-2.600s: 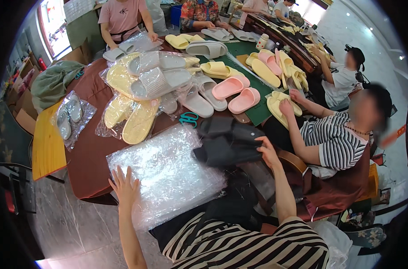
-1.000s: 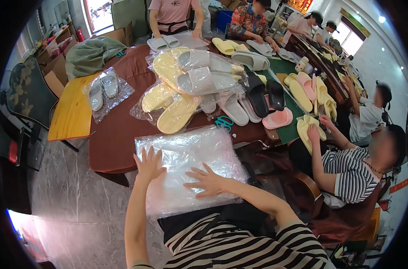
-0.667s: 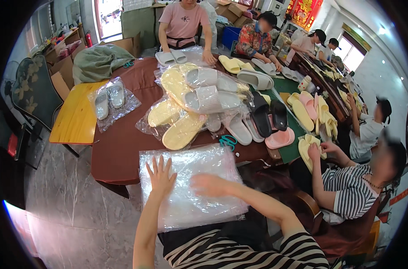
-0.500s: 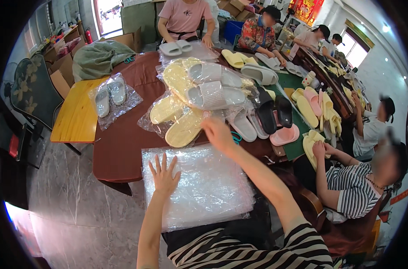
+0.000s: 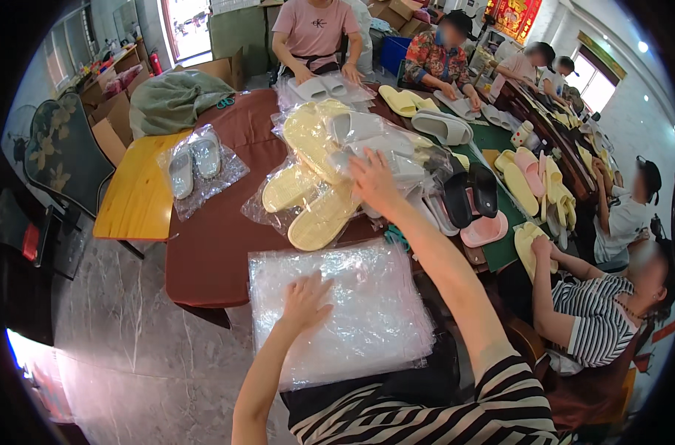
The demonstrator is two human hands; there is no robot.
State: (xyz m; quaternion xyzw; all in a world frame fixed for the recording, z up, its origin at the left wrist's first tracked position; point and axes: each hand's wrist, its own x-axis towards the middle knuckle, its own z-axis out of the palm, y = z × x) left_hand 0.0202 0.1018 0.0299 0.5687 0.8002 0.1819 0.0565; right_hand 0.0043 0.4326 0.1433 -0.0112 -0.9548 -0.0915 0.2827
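Note:
My left hand (image 5: 306, 300) rests on a stack of clear plastic bags (image 5: 352, 334) at the table's near edge, its fingers spread. Ahead of it, my right hand (image 5: 374, 180) reaches over the heap of slippers and touches a pair of grey slippers (image 5: 385, 141) with its fingers stretched out. Beneath and left of that pair lie yellow slippers (image 5: 322, 219) in clear plastic bags. Black slippers (image 5: 471, 194) and pink slippers (image 5: 484, 231) sit to the right of my right hand. A pair of teal scissors (image 5: 397, 237) shows partly behind my right forearm.
A bagged grey pair (image 5: 195, 162) lies on the left, by a yellow wooden table (image 5: 133, 193). Across the brown-covered table (image 5: 204, 252) a person in pink (image 5: 319, 33) handles grey slippers. Along the right side several people work with slippers; the nearest wears stripes (image 5: 593, 308).
My right hand has moved from beside the yellow slippers up onto the grey pair. My left hand has shifted slightly over the bag stack. The person across has the grey slippers in plastic.

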